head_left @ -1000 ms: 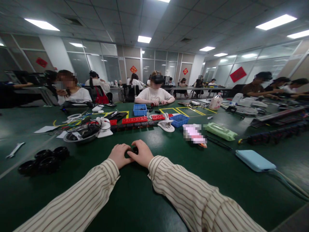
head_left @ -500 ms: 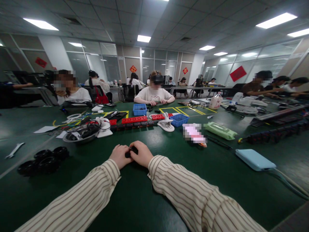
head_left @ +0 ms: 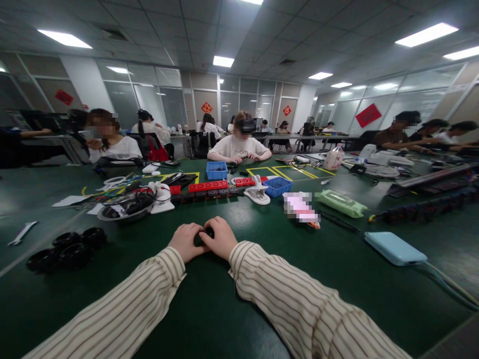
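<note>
Your left hand [head_left: 184,241] & right hand [head_left: 221,237] pinch a small black part [head_left: 208,232] together, frame center, just above the bench [head_left: 262,279]. Grip looks shallow; part could slip & roll off.

No text readable, red signs [head_left: 368,114] on glass walls too small to read

Both hands, left hand [head_left: 184,241] and right hand [head_left: 220,238], close together around small black part [head_left: 208,233] on green worktop [head_left: 209,309]; black rings [head_left: 67,248] lie far left.
</note>
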The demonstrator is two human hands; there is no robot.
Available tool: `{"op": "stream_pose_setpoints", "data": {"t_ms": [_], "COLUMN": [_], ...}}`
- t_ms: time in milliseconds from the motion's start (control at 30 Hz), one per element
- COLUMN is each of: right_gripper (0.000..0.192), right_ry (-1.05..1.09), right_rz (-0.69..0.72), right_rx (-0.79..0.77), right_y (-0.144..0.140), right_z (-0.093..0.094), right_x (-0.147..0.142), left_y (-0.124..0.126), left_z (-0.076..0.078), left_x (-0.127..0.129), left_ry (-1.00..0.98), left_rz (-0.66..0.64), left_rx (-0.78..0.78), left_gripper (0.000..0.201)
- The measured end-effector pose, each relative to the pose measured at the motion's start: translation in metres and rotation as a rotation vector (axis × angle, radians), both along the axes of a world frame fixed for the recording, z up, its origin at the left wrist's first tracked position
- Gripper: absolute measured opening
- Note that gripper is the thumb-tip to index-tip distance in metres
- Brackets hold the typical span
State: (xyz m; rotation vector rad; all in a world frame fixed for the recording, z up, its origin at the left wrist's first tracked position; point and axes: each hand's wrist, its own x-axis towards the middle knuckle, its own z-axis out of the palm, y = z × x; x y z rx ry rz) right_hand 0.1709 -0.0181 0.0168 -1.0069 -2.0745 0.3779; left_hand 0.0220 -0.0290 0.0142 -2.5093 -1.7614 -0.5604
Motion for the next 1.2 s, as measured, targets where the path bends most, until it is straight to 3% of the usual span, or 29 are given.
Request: {"op": "stream_pose_setpoints", "data": {"t_ms": [333, 433, 567, 700, 900, 1200], "right_gripper": [0.014, 0.014, 0.032, 0.032, 0.020, 0.015], "right_ry": [0.022, 0.038, 0.040, 0.039, 0.029, 0.062], "right_rz": [0.035, 0.094, 0.189, 0.160, 0.015, 0.037], "right_rx": [0.029, 0.029, -0.012, 0.006, 0.013, 0.018], "right_y": [0.004, 0.002, -0.002, -0.004, 0.001, 0.004], "right_z": [-0.003, -0.001, 0.002, 0.004, -0.001, -0.005], "right_x": [-0.001, 0.000, 0.001, 0.002, 0.000, -0.002], "left_y": [-0.007, -0.004, 0.005, 0.010, 0.004, -0.006], "left_z": [0.005, 0.003, -0.004, -0.008, -0.003, 0.003], "left_x": [0.014, 0.008, -0.003, -0.009, -0.005, 0.012], "left_ry": [0.111, 0.061, -0.082, -0.108, -0.020, 0.089], "left_rz": [0.154, 0.076, -0.114, -0.153, -0.028, 0.145], "left_rx": [0.032, 0.016, -0.052, -0.069, -0.023, 0.011], "left_gripper": [0.029, 0.030, 0.030, 0.028, 0.044, 0.034]}}
